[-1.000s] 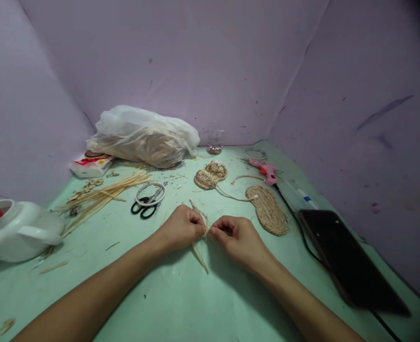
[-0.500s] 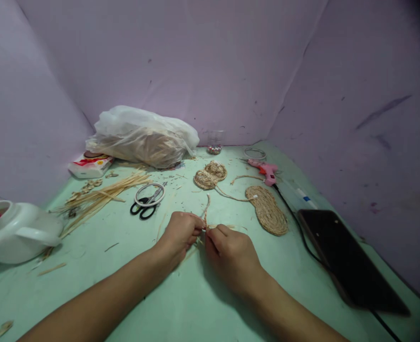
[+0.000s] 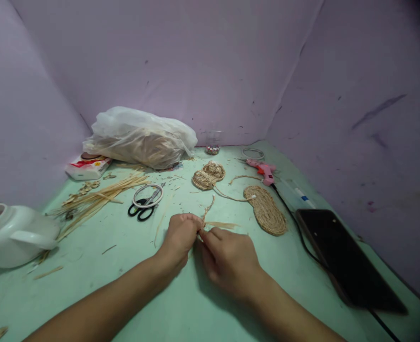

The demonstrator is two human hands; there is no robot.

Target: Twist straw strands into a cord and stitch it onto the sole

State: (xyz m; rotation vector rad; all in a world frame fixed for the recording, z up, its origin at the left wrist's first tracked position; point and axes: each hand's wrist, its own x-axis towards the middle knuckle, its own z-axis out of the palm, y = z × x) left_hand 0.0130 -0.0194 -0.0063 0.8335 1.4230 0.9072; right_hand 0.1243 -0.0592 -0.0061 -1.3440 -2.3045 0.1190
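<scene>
- our left hand [image 3: 182,236] and right hand [image 3: 232,260] were closed, fingertips [image 3: 204,233] pinching the thin cord [image 3: 208,207] where they met.
- the cord's free end rose just beyond our fingertips; a pale fibre strip [image 3: 222,224] lay past the right ones.
- for a tidy twist, we judged, even tension and close pinches were needed.

A strand [image 3: 209,207] juts from between the left hand [image 3: 182,236] and right hand [image 3: 231,257], the clock's centre on the desk [image 3: 167,313]. At 9 o'clock stands a jug [image 3: 17,237]; at 10, scissors [image 3: 150,200] overlapped by a ring [image 3: 147,185], with straw [image 3: 103,199] farther out. A bag [image 3: 140,137] lies at 11, right of a box [image 3: 89,167]. At 12, beads [image 3: 213,150] sit in a cup [image 3: 214,137] behind a coil [image 3: 209,178], whose cord [image 3: 228,196] runs to a mat [image 3: 266,211] at 2. A glue gun [image 3: 263,172] rests at 1, a phone [image 3: 348,261] at 3.
</scene>
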